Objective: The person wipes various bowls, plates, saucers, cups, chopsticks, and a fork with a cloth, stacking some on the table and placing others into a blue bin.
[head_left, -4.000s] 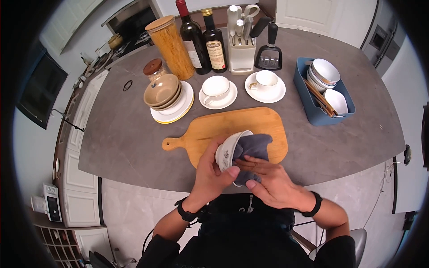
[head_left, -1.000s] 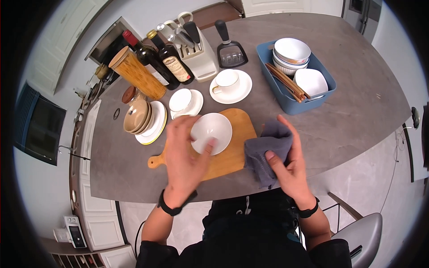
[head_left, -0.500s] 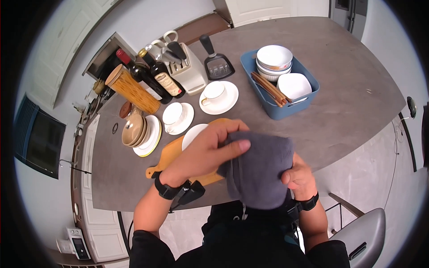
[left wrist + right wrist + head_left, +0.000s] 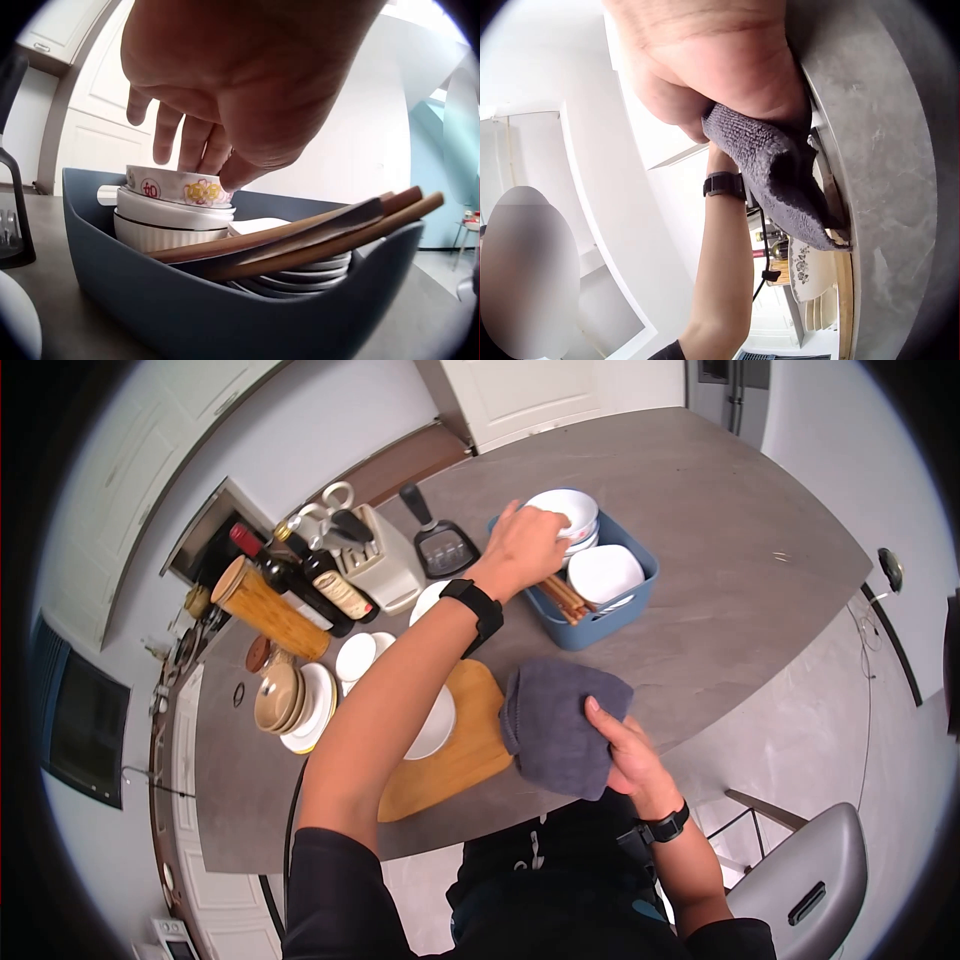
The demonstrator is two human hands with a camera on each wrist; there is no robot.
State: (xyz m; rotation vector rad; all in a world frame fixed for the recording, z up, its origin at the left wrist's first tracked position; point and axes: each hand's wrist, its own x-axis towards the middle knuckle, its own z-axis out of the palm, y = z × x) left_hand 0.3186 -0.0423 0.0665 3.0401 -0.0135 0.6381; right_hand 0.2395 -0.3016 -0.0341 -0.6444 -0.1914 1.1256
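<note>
My left hand [image 4: 525, 545] reaches over the blue basket [image 4: 625, 610] and grips the rim of the top white bowl [image 4: 180, 184]. That bowl has flower patterns and sits nested on other bowls; in the left wrist view the thumb tip overlaps its rim and fingers pass behind it. Beside the stack are a square white bowl [image 4: 605, 573] and several brown chopsticks [image 4: 322, 232]. My right hand [image 4: 640, 765] holds a grey cloth [image 4: 560, 725], thumb over its edge. A white bowl [image 4: 435, 725] with a dark floral print stands on the wooden board [image 4: 480, 720], partly behind my left forearm.
At the left are brown bowls [image 4: 275, 700] on plates, a white cup [image 4: 355, 658], a pasta jar [image 4: 265, 605] and two bottles. A knife block [image 4: 390, 560] and a grater [image 4: 445, 550] stand behind. A grey stool [image 4: 825, 880] is at the right.
Earlier my left hand held a bowl against the cloth; that bowl was set on the board. My left hand then touched the cloth and moved to the basket, while my right kept the cloth.
</note>
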